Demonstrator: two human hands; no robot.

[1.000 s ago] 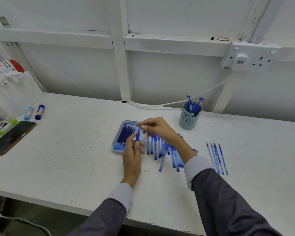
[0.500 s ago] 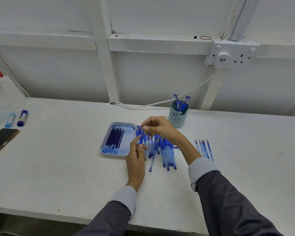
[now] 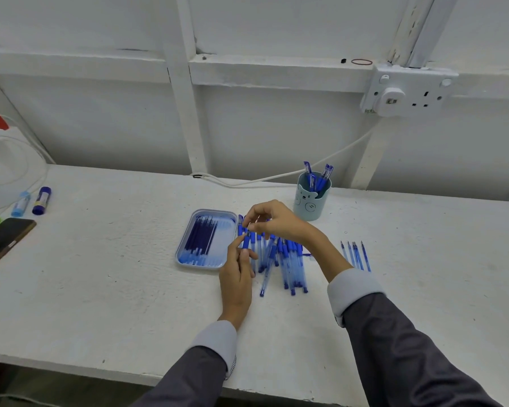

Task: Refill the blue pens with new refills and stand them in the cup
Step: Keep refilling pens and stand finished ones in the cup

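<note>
My left hand (image 3: 236,274) grips a blue pen (image 3: 246,241) upright-tilted, just right of the tray. My right hand (image 3: 276,221) pinches the pen's top end with thumb and fingers. Under both hands lies a pile of blue pens (image 3: 290,264) on the white table. A pale blue tray (image 3: 185,248) to the left holds several dark blue refills (image 3: 202,237). A light blue cup (image 3: 311,201) with a bear face stands behind my right hand, with several blue pens in it. Several loose refills (image 3: 355,255) lie to the right.
A phone (image 3: 3,240) and two glue sticks (image 3: 31,196) lie at the table's far left. A white cable (image 3: 276,179) runs along the wall to a socket (image 3: 407,91). The table's front edge (image 3: 100,374) is close to me.
The camera view shifted slightly. My right hand's fingers have closed on the top of the pen that my left hand holds; both hands stay by the tray.
</note>
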